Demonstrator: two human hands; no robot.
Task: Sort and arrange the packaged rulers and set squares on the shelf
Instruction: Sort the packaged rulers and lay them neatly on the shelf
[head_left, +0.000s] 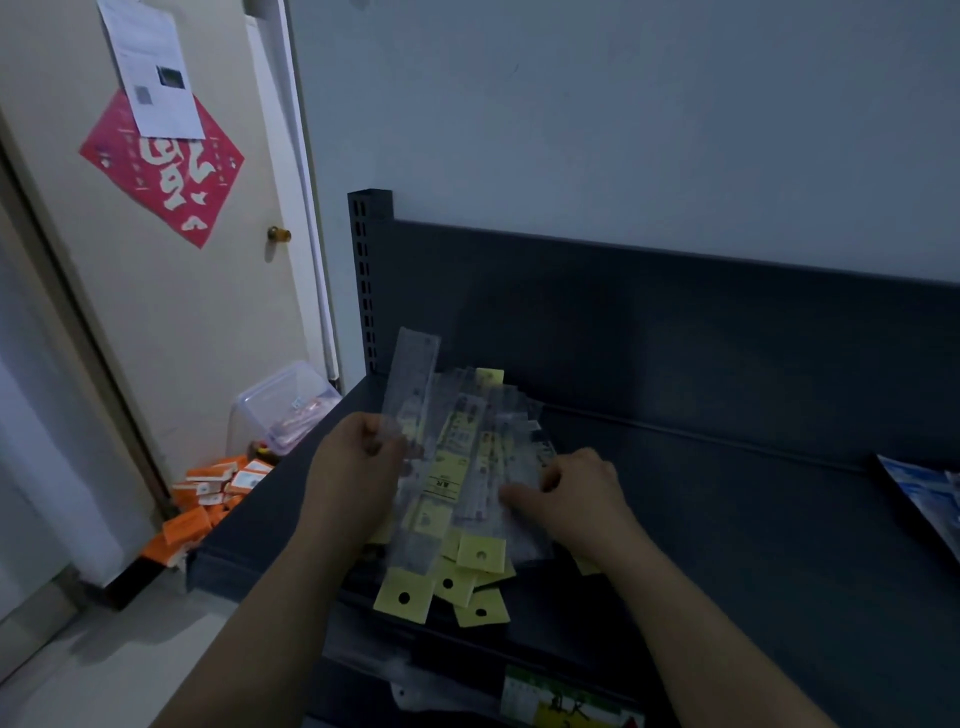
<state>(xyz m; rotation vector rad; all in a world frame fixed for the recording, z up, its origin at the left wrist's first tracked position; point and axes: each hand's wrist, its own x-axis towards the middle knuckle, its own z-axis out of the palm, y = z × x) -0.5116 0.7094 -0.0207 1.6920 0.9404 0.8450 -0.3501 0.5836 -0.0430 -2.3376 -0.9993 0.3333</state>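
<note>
While the left hand (353, 462) pinches one, rulers (460, 470) underlie the right hand (576, 493).

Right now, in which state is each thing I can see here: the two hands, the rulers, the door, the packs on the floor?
pile of rulers, fanned loosely on the shelf, yellow tabs past the front edge
left hand, grips one packaged ruler
packaged ruler, lifted, tilted up over the pile
right hand, rests on the pile; grip unclear
door, closed
orange packs, heaped on the floor
</note>
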